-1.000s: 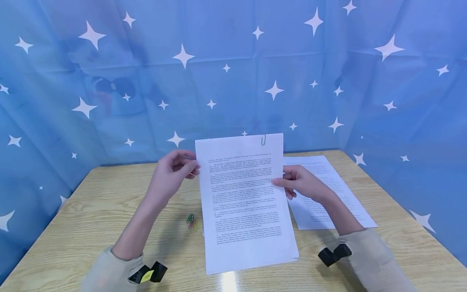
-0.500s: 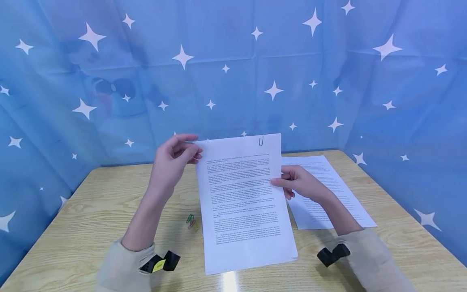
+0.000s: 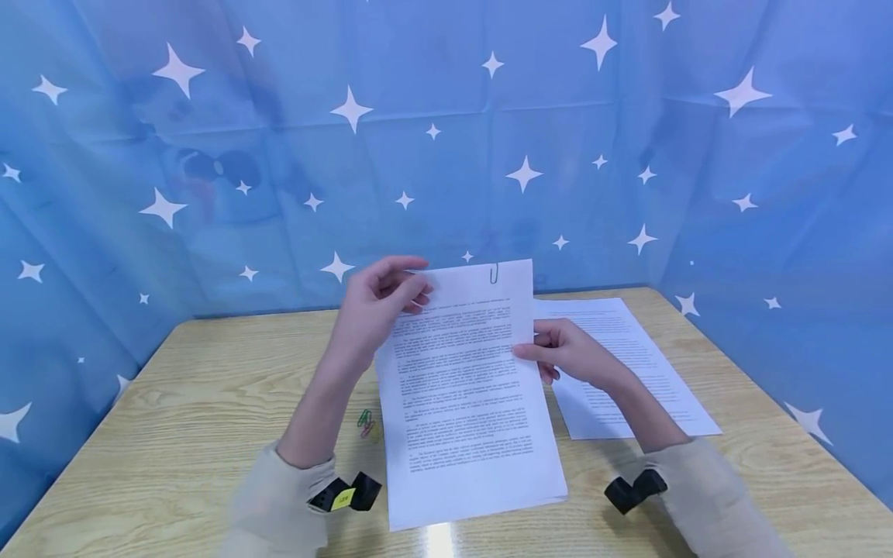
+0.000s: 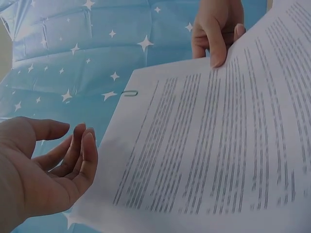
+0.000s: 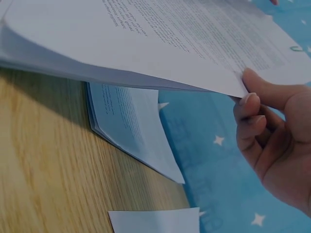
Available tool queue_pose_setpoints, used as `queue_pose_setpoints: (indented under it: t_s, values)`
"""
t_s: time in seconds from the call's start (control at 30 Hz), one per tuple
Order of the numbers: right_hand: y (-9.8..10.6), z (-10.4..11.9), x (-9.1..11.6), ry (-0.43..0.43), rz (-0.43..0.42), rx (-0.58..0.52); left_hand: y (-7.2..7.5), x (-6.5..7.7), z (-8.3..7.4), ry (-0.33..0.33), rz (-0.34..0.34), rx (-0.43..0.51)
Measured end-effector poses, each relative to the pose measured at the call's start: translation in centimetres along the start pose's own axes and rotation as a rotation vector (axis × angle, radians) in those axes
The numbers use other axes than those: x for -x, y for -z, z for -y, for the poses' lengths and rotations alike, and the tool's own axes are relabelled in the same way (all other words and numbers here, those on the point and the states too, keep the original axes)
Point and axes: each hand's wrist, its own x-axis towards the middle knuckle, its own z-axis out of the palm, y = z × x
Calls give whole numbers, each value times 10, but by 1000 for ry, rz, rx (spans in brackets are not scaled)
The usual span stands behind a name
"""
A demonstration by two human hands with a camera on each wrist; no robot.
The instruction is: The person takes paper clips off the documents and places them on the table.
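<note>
A stack of printed paper (image 3: 460, 403) is held up, tilted, over the table. My right hand (image 3: 568, 353) pinches its right edge between thumb and fingers; the right wrist view shows the thumb on top and several sheets layered (image 5: 146, 48). A green paper clip (image 3: 494, 273) sits on the top edge, towards the right corner. My left hand (image 3: 384, 298) is at the top left corner, overlapping it in the head view. In the left wrist view its loosely bent fingers (image 4: 87, 160) hold nothing, beside the sheet's top edge.
Several coloured paper clips (image 3: 367, 425) lie on the wooden table (image 3: 209, 403), left of the held stack. More printed paper (image 3: 628, 372) lies flat at the right. A white sheet (image 5: 155, 221) shows low in the right wrist view. A blue starry curtain (image 3: 446, 178) surrounds the table.
My left hand has moved up and to the right, from the stack's left edge to its top left corner. The right hand keeps its pinch; the stack has shifted slightly left.
</note>
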Motion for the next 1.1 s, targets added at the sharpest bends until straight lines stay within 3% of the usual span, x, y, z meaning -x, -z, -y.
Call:
queue_pose_setpoints:
  t_s: [0.23, 0.47, 1.1]
  values:
    - [-2, 1, 0, -18, -4, 3, -23, -3, 2, 8, 48, -21]
    - [-4, 3, -1, -23, 4, 0, -41, -6, 5, -30, 93, -44]
    - [-8, 3, -2, -14, 14, 15, -58, -10, 15, 5, 141, 8]
